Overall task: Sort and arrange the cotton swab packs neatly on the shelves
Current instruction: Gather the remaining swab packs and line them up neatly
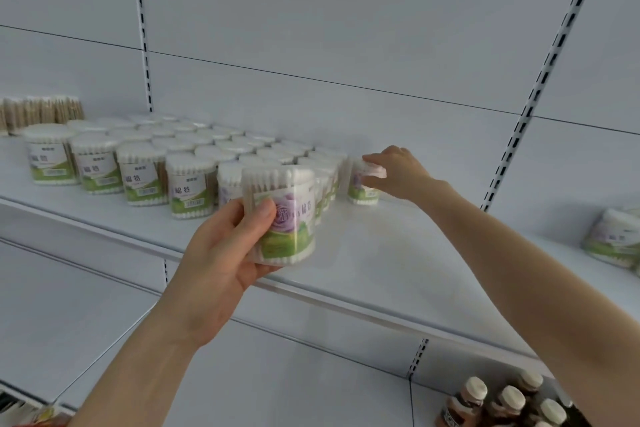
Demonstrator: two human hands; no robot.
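Head cam: left hand [221, 253] grips a clear plastic cotton swab pack w/ purple-flower label [282, 215], thumb across its front, held in front of the white metal shelf [398, 260]. Right hand [398, 172] pinches the top of a second clear swab pack [363, 184] standing on the shelf, just beside the rows of green-label swab packs [156, 163]; more packs [613, 239] lie far right.

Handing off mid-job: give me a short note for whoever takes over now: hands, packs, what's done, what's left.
Left hand grips the held pack, purple label, in the air before the shelf.
Right hand pinches the top of the end pack, standing at the right end of the rows.
Done: rows stand on the shelf's left part.
Left: shelve the held pack; loose packs sit far right.
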